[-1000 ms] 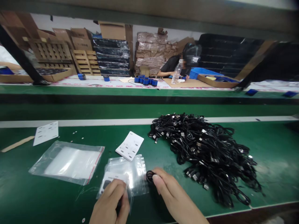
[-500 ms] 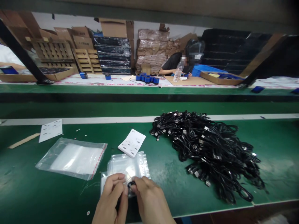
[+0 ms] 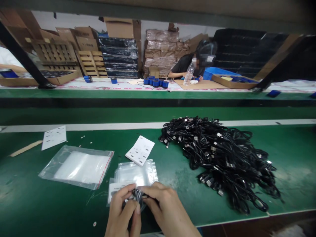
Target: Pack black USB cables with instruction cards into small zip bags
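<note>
My left hand (image 3: 123,210) is closed in a pinch on a small clear plastic bag (image 3: 141,206) near the table's front edge. A black cable (image 3: 137,194) shows at the bag's mouth, between both hands. The fingers of my right hand (image 3: 165,205) are closed on the cable from the right; its fingertips are partly hidden. Just beyond the hands lies a stack of clear zip bags (image 3: 135,171), with a printed card (image 3: 112,192) in clear plastic at its left. A stack of white printed leaflets (image 3: 140,150) overlaps the far side of the bags.
A large heap of black USB cables (image 3: 219,161) covers the right of the green table (image 3: 172,197). At the left lie a big clear bag of white sheets (image 3: 79,166), a leaflet (image 3: 54,137) and a tan strip (image 3: 26,148). Across the bench, a person (image 3: 185,67) works beside blue parts (image 3: 155,82).
My right hand has turned and shifted slightly right, its fingers now reaching across the cable. My left hand has moved a little right. More of the printed card at the left shows.
</note>
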Demonstrator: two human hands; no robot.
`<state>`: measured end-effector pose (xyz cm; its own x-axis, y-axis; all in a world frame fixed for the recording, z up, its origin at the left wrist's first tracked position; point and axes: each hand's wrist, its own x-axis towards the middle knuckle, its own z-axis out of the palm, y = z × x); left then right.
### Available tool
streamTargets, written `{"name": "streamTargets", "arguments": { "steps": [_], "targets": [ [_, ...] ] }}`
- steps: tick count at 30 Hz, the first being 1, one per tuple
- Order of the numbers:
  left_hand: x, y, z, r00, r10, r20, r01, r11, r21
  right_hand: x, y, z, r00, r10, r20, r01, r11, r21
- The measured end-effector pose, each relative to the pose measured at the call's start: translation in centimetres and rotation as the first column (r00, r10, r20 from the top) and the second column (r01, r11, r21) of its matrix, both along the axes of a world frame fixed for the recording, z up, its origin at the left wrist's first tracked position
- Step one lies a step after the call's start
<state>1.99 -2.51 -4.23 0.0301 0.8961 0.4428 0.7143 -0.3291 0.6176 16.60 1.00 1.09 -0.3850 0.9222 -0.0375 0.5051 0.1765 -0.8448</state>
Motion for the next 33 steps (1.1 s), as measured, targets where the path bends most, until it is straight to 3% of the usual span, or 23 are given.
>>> {"name": "streamTargets", "arguments": {
  "steps": [3, 6, 9, 11, 13, 16, 18, 20, 23, 25, 27, 29, 31, 33],
  "targets": [
    [0.0, 0.2, -0.2, 1.0, -0.016, 0.011, 0.016, 1.0, -0.009, 0.4, -0.4, 0.3, 0.999, 0.046, -0.001, -0.046, 0.997, -0.063],
    [0.0, 0.3, 0.0, 0.999, 0.005, 0.042, -0.003, 0.999, -0.034, 1.4, -0.5, 0.5, 0.977, 0.128, -0.173, -0.163, 0.965, -0.208],
    [0.1, 0.2, 0.3, 0.997, 0.023, 0.074, -0.019, 0.998, -0.055, 1.8, 0.1, 0.0, 0.885, 0.04, -0.465, -0.271, 0.854, -0.444],
    [0.2, 0.2, 0.4, 0.996, 0.019, 0.088, -0.014, 0.999, -0.05, 1.6, 0.7, -0.5, 0.836, -0.057, -0.546, -0.288, 0.801, -0.525],
    [0.2, 0.2, 0.5, 0.996, 0.023, 0.092, -0.02, 0.999, -0.036, 1.4, 0.9, -0.8, 0.88, -0.072, -0.47, -0.193, 0.849, -0.492],
    [0.2, 0.1, 0.5, 0.994, 0.046, 0.099, -0.043, 0.999, -0.031, 0.9, 0.5, -0.5, 0.973, 0.018, -0.228, -0.067, 0.976, -0.208],
    [0.2, 0.1, 0.5, 0.995, 0.051, 0.082, -0.05, 0.999, -0.017, 0.5, -0.1, -0.3, 0.992, 0.029, -0.119, -0.037, 0.997, -0.066],
    [0.1, 0.2, 0.5, 0.998, 0.049, 0.045, -0.05, 0.999, 0.018, 0.1, -0.5, -0.3, 0.994, -0.036, -0.106, 0.028, 0.997, -0.072],
    [0.0, 0.2, 0.4, 0.999, 0.051, 0.01, -0.052, 0.997, 0.062, 0.0, -0.4, -0.6, 0.951, -0.189, -0.244, 0.113, 0.949, -0.295],
    [-0.1, 0.2, 0.5, 0.999, 0.039, 0.01, -0.04, 0.994, 0.099, 0.4, 0.2, -0.9, 0.884, -0.237, -0.403, 0.022, 0.882, -0.472],
    [-0.2, 0.3, 0.4, 1.0, 0.013, 0.012, -0.014, 0.989, 0.149, 0.8, 0.7, -1.0, 0.817, -0.228, -0.53, -0.127, 0.825, -0.551],
    [-0.2, 0.5, 0.3, 1.0, 0.001, 0.007, -0.003, 0.985, 0.175, 0.9, 0.9, -1.3, 0.816, -0.189, -0.546, -0.171, 0.824, -0.541],
    [-0.1, 0.6, 0.1, 1.0, 0.005, -0.002, -0.004, 0.983, 0.183, 0.7, 0.6, -1.6, 0.892, -0.172, -0.417, -0.024, 0.905, -0.426],
    [0.1, 0.6, -0.1, 1.0, -0.005, -0.024, 0.01, 0.98, 0.2, 0.0, 0.0, -2.1, 0.952, -0.217, -0.218, 0.18, 0.967, -0.178]
  ]
}}
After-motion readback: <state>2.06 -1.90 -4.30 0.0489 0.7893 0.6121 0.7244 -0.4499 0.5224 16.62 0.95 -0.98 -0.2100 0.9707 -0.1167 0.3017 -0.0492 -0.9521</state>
